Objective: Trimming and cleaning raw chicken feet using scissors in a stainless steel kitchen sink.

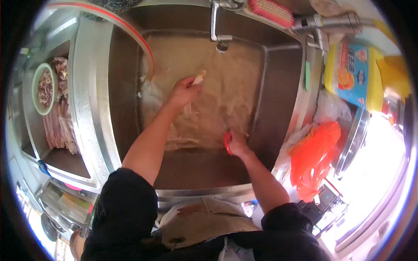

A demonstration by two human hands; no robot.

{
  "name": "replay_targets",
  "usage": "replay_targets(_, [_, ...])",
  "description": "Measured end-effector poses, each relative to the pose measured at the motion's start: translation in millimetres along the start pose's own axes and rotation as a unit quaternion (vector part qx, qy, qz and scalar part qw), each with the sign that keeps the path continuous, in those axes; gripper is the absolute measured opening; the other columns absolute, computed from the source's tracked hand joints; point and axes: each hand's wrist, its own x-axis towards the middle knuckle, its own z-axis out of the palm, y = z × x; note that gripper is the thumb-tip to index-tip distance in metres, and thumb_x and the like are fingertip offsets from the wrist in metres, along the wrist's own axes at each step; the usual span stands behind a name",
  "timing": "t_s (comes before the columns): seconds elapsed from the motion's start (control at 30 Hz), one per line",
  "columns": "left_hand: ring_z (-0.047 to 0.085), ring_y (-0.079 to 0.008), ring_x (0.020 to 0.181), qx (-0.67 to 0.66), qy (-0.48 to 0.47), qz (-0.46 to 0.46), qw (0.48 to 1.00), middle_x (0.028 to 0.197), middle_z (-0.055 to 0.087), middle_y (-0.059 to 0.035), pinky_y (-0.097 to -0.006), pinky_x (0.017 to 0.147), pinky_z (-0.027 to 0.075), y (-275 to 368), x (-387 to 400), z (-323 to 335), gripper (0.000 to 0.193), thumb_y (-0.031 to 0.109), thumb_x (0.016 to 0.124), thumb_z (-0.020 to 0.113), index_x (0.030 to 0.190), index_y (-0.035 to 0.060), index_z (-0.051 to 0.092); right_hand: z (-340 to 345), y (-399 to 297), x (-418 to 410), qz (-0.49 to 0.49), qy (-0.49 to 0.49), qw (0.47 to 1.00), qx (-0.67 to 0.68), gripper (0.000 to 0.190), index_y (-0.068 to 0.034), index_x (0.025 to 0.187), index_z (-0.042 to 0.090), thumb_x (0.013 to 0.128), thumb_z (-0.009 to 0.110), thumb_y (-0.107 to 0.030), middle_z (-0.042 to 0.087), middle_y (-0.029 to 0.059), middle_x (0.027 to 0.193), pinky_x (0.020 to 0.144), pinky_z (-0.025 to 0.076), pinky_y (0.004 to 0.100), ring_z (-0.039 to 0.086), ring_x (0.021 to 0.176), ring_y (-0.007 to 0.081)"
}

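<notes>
A large metal sink [202, 168] holds cloudy brownish water with pale pieces of what looks like meat below the surface. Over its left half, my left hand [186, 92] pinches a small pale piece with a yellowish tip [200, 77], perhaps poultry. My right hand [237, 143] is lower right at the water, closed round the red handle of scissors [227, 143]; their blades are hard to see in the water. A hose with a red stripe [138, 34] curves down into the water at the left.
At the left, a second basin [67, 163] holds raw meat [54, 127] and a pale green bowl [33, 88] of meat pieces. A faucet [214, 19] overhangs the far edge, near a pink brush [272, 13]. A red plastic bag [313, 160] and a yellow tub [331, 65] stand right.
</notes>
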Motion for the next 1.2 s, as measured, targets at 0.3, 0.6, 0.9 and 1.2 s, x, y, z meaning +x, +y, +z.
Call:
replay_targets(0.3, [0.056,-0.0108,0.068,-0.255,-0.074,-0.111,0.958,0.083,0.057,-0.0024,-0.0273,0.062,0.050,50.7,-107.2,16.0,0.034,0.015,0.092,0.053,0.125,0.0066,0.049,-82.6,-87.3,-66.4,-0.122,0.030,0.950,0.285,0.035,0.000,0.111,0.054,0.081,0.066,-0.012,0.050,0.0041,0.076,0.065,0.042,0.0266,0.047,0.071,0.0107])
replay_targets(0.6, [0.057,-0.0119,0.062,-0.093,-0.100,-0.046,0.990,0.090,0.058,-0.0044,-0.0311,0.055,0.054,91.7,-170.6,38.4,0.037,0.007,0.088,0.059,0.122,0.0062,0.047,-122.7,-114.4,-114.3,-0.214,-0.037,0.936,0.276,0.040,0.000,0.116,0.055,0.080,0.068,-0.011,0.049,0.0008,0.073,0.062,0.041,0.0256,0.044,0.067,0.0080])
replay_targets(0.9, [0.048,-0.0105,0.053,-0.152,-0.100,-0.040,0.983,0.069,0.048,-0.0011,-0.0286,0.048,0.045,112.6,-206.0,53.7,0.041,0.002,0.083,0.055,0.123,0.0046,0.050,-130.6,-112.9,-148.8,-0.279,-0.006,0.940,0.197,0.035,0.000,0.110,0.056,0.079,0.068,-0.011,0.045,0.0024,0.068,0.061,0.041,0.0261,0.042,0.066,0.0070])
replay_targets(1.2, [0.033,-0.0088,0.040,-0.192,-0.116,-0.085,0.971,0.054,0.038,0.0022,-0.0273,0.040,0.033,120.0,-228.3,67.5,0.044,0.006,0.084,0.051,0.127,0.0107,0.048,-131.5,-104.2,-157.0,-0.272,0.003,0.932,0.241,0.021,0.001,0.095,0.057,0.077,0.064,-0.007,0.047,-0.0015,0.070,0.060,0.041,0.0247,0.043,0.067,0.0057])
